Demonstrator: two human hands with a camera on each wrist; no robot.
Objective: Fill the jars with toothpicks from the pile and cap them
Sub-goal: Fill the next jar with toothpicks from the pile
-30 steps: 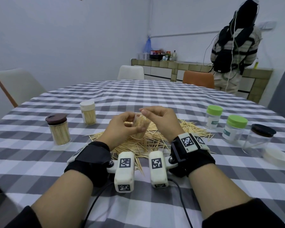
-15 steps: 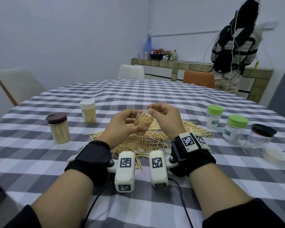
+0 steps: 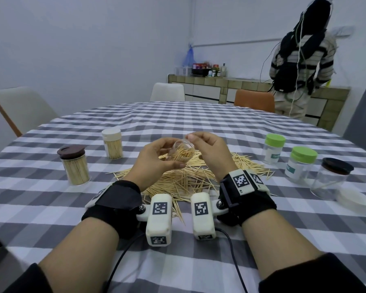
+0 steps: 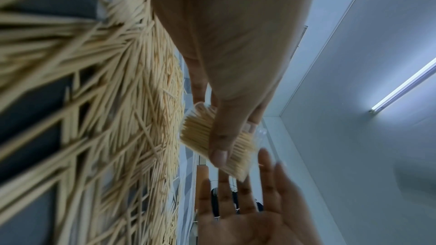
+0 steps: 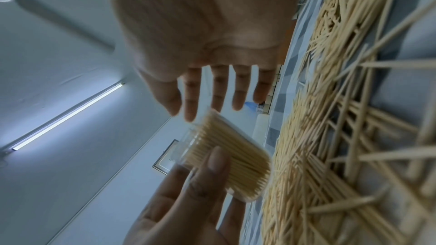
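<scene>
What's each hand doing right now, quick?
Left hand: grips the small clear plastic jar packed with wooden toothpicks, tilted over the pile.
Right hand: open, fingers straight at the jar's mouth, holding nothing.

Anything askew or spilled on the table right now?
Nothing damaged. The toothpick pile lies loose on the cloth, as the task expects. The left hand holds an uncapped clear jar tilted, packed with toothpicks. One oddity: a white lid lies by itself beside the dark-capped jar at far right.
</scene>
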